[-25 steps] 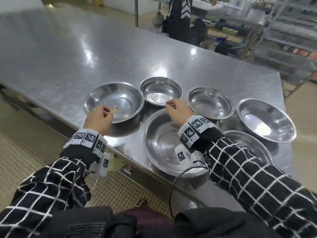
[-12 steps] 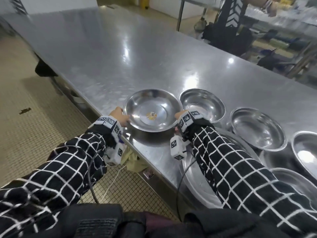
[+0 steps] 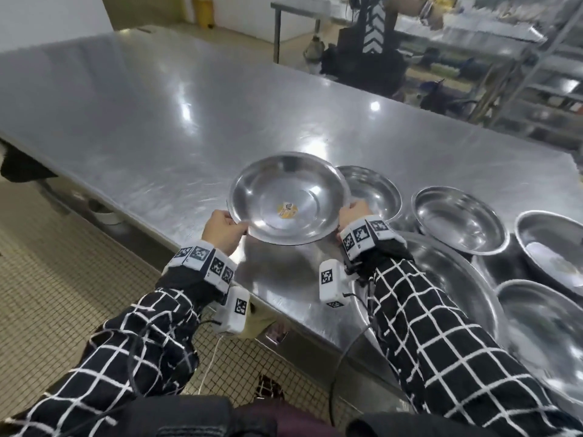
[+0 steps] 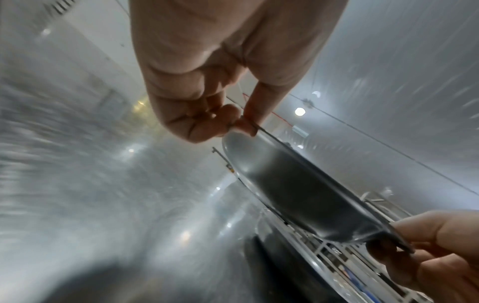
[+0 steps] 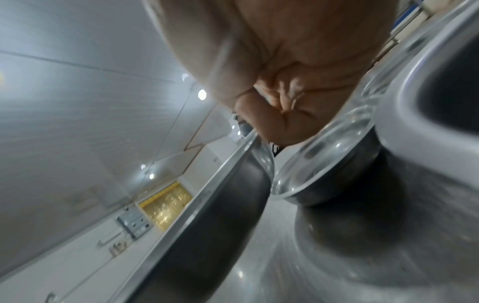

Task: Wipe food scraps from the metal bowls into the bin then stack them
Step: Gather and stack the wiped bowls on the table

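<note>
The long brushed-steel tabletop [image 3: 157, 127] runs across a commercial kitchen with a tiled floor below its near edge; no bin appears in any view.

1. Grip. My left hand [image 3: 222, 233] pinches the near-left rim of the wide shallow round metal bowl [image 3: 288, 198], thumb on top and fingers [image 4: 207, 125] curled beneath. My right hand [image 3: 353, 214] holds the opposite rim, its fingers closed round the lip. The left wrist view shows the bowl clear of the tabletop, carried between both hands.

2. Load. A small yellow-and-white food scrap [image 3: 287, 210] lies at the bowl's centre, midway between my two sets of fingers.

3. Clearance. A smaller deep round metal bowl [image 3: 373, 192] stands just beyond my right fingers, its rim close to the held one. I judge a straight lift before any sideways travel avoids a clash of rims.

4. Carry. Keep the bowl near level so the scrap stays central until the bin is reached. The rim is thin and polished; I expect it to slip under a light pinch, so hold firm on both sides.

5. Remaining. Four more metal bowls sit to the right of my right fingers, unstacked.
</note>
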Action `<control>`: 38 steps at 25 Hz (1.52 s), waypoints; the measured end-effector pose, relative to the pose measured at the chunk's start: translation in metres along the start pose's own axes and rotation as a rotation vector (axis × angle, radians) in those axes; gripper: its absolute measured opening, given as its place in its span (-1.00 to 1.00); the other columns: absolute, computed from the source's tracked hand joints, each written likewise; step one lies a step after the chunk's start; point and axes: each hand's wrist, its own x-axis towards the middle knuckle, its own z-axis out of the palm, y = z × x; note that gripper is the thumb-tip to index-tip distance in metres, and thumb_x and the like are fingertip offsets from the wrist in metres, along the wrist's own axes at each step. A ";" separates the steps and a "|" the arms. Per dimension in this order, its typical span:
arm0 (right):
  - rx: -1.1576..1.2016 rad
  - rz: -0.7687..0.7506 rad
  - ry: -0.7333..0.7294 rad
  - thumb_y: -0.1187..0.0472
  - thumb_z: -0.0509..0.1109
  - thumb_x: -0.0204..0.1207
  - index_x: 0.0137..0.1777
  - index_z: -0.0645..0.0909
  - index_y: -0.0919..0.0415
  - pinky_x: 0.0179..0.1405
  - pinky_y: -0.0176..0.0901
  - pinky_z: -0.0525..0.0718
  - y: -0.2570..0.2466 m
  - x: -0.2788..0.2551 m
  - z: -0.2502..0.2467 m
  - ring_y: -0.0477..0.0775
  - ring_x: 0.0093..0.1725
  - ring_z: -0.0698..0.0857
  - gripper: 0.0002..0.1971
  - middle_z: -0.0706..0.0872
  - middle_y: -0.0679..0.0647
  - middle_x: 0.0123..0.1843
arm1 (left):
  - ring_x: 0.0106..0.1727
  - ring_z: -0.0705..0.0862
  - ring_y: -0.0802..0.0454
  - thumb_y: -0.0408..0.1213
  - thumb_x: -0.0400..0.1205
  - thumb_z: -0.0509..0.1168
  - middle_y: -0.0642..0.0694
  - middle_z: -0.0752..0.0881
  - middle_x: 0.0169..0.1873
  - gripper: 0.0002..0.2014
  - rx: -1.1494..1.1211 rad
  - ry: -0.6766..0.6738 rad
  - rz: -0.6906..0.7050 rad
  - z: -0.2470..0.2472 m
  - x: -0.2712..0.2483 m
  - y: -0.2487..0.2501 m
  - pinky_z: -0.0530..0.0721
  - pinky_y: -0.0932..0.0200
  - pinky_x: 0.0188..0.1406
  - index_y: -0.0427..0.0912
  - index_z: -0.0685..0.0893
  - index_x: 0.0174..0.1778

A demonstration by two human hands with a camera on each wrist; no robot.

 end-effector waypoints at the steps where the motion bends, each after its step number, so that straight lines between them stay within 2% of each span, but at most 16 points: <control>1: 0.018 0.015 0.048 0.22 0.17 0.65 0.33 0.45 0.30 -0.07 -0.09 0.68 -0.001 -0.006 -0.008 0.12 -0.03 0.62 -0.70 0.62 0.17 0.07 | -0.24 0.64 -0.13 -0.20 0.48 0.38 -0.28 0.74 -0.16 -0.72 -0.021 -0.014 0.034 0.003 0.001 0.006 0.67 -0.14 -0.15 -0.28 0.59 0.00; 3: 0.074 0.028 0.154 0.17 0.17 0.69 0.14 0.45 0.21 -0.11 -0.06 0.69 0.002 -0.018 -0.027 0.11 -0.15 0.65 -0.85 0.63 0.12 -0.08 | -0.30 0.59 -0.10 -0.19 0.54 0.33 -0.21 0.69 -0.27 -0.85 -0.056 -0.044 0.128 0.012 -0.004 0.021 0.59 -0.05 -0.23 -0.19 0.56 -0.15; 4: 0.087 0.020 0.215 0.13 0.17 0.69 0.06 0.45 0.18 -0.09 -0.02 0.71 0.007 -0.027 -0.040 0.11 -0.14 0.67 -0.87 0.63 0.13 -0.06 | -0.32 0.57 -0.09 -0.21 0.60 0.29 -0.18 0.67 -0.31 -0.88 -0.085 -0.069 0.166 0.019 -0.009 0.029 0.57 -0.03 -0.23 -0.16 0.53 -0.19; 5: 0.105 0.014 0.263 0.10 0.16 0.69 -0.01 0.45 0.16 -0.18 -0.06 0.70 0.010 -0.039 -0.050 0.11 -0.13 0.67 -0.86 0.63 0.14 -0.03 | -0.33 0.56 -0.08 -0.21 0.64 0.26 -0.14 0.65 -0.33 -0.86 -0.108 -0.091 0.197 0.023 -0.014 0.034 0.55 -0.02 -0.22 -0.16 0.53 -0.18; 7: 0.182 0.021 0.347 0.09 0.14 0.71 0.01 0.44 0.19 -0.50 -0.24 0.58 0.023 -0.068 -0.072 0.05 -0.25 0.63 -0.82 0.60 0.14 -0.05 | -0.35 0.56 -0.07 -0.17 0.68 0.21 -0.09 0.64 -0.37 -0.82 -0.111 -0.154 0.257 0.036 -0.028 0.044 0.55 -0.03 -0.19 -0.20 0.52 -0.15; 9: 0.239 0.016 0.428 0.08 0.12 0.71 0.04 0.44 0.22 -0.62 -0.28 0.51 0.039 -0.100 -0.095 0.03 -0.36 0.58 -0.79 0.59 0.11 -0.16 | -0.37 0.55 -0.05 -0.14 0.69 0.19 -0.05 0.64 -0.40 -0.78 -0.091 -0.213 0.315 0.050 -0.046 0.049 0.54 -0.02 -0.19 -0.17 0.50 -0.21; 11: 0.231 0.016 0.503 0.05 0.12 0.71 0.02 0.46 0.25 -0.54 -0.16 0.60 0.058 -0.127 -0.114 0.07 -0.39 0.59 -0.75 0.59 0.10 -0.22 | -0.39 0.54 0.01 -0.12 0.72 0.15 -0.01 0.65 -0.42 -0.73 -0.004 -0.258 0.384 0.061 -0.069 0.052 0.52 0.05 -0.22 -0.12 0.49 -0.28; 14: 0.148 0.036 0.561 0.02 0.12 0.69 -0.07 0.46 0.20 -0.18 0.11 0.70 0.093 -0.156 -0.131 0.21 -0.25 0.65 -0.74 0.60 0.09 -0.24 | -0.39 0.54 0.07 -0.08 0.73 0.11 0.01 0.66 -0.40 -0.68 0.120 -0.307 0.461 0.074 -0.104 0.051 0.47 0.13 -0.31 -0.12 0.52 -0.31; 16: 0.126 0.061 0.574 0.01 0.12 0.69 -0.06 0.47 0.21 -0.08 0.16 0.70 0.119 -0.173 -0.136 0.23 -0.17 0.68 -0.73 0.63 0.13 -0.19 | -0.37 0.56 0.05 -0.06 0.74 0.09 -0.01 0.66 -0.39 -0.65 0.206 -0.348 0.485 0.082 -0.123 0.044 0.43 0.18 -0.37 -0.14 0.55 -0.30; 19: 0.039 0.115 0.565 0.03 0.13 0.70 0.02 0.49 0.35 -0.06 0.07 0.62 0.152 -0.195 -0.138 0.23 -0.13 0.65 -0.66 0.65 0.21 -0.13 | -0.37 0.55 0.07 -0.05 0.75 0.07 0.00 0.65 -0.39 -0.64 0.326 -0.390 0.503 0.090 -0.145 0.029 0.36 0.21 -0.42 -0.14 0.54 -0.30; 22: -0.031 0.139 0.551 0.02 0.14 0.70 0.00 0.51 0.36 -0.01 0.11 0.61 0.176 -0.209 -0.135 0.27 -0.08 0.66 -0.64 0.67 0.25 -0.12 | -0.37 0.53 0.10 -0.07 0.76 0.05 0.01 0.63 -0.39 -0.64 0.426 -0.396 0.523 0.096 -0.158 0.020 0.38 0.18 -0.37 -0.11 0.50 -0.33; 24: -0.073 0.163 0.544 0.03 0.13 0.70 -0.04 0.52 0.38 -0.07 0.04 0.56 0.185 -0.211 -0.134 0.27 -0.08 0.65 -0.63 0.66 0.26 -0.13 | -0.35 0.54 0.05 -0.08 0.76 0.04 -0.04 0.63 -0.37 -0.62 0.492 -0.389 0.539 0.101 -0.159 0.018 0.42 0.12 -0.28 -0.14 0.50 -0.34; 28: -0.162 0.216 0.467 0.02 0.11 0.70 -0.04 0.50 0.32 -0.17 -0.10 0.46 0.197 -0.210 -0.139 0.22 -0.12 0.61 -0.66 0.66 0.27 -0.06 | -0.28 0.55 -0.08 -0.09 0.75 0.04 -0.10 0.57 -0.39 -0.62 0.666 -0.390 0.566 0.114 -0.161 0.018 0.38 0.11 -0.31 -0.20 0.47 -0.33; 31: -0.225 0.232 0.424 0.00 0.08 0.69 0.02 0.50 0.31 -0.16 -0.05 0.54 0.203 -0.205 -0.139 0.25 -0.08 0.64 -0.65 0.68 0.29 0.01 | -0.21 0.57 -0.11 -0.07 0.75 0.02 -0.14 0.60 -0.30 -0.63 0.762 -0.386 0.577 0.117 -0.161 0.021 0.46 0.09 -0.20 -0.25 0.53 -0.19; 33: -0.281 0.238 0.401 -0.01 0.06 0.68 0.07 0.49 0.31 -0.17 -0.05 0.49 0.203 -0.201 -0.140 0.27 -0.05 0.64 -0.64 0.68 0.31 0.04 | -0.18 0.62 -0.12 -0.04 0.74 0.00 -0.17 0.65 -0.22 -0.62 0.848 -0.384 0.597 0.117 -0.158 0.024 0.50 0.08 -0.19 -0.24 0.56 -0.14; 38: -0.403 0.215 0.362 0.00 0.02 0.69 0.13 0.45 0.30 -0.17 -0.02 0.48 0.201 -0.190 -0.146 0.30 0.01 0.66 -0.64 0.67 0.29 0.02 | -0.18 0.65 -0.10 -0.04 0.71 -0.02 -0.13 0.68 -0.19 -0.65 1.025 -0.354 0.627 0.123 -0.149 0.028 0.56 0.09 -0.21 -0.15 0.57 -0.15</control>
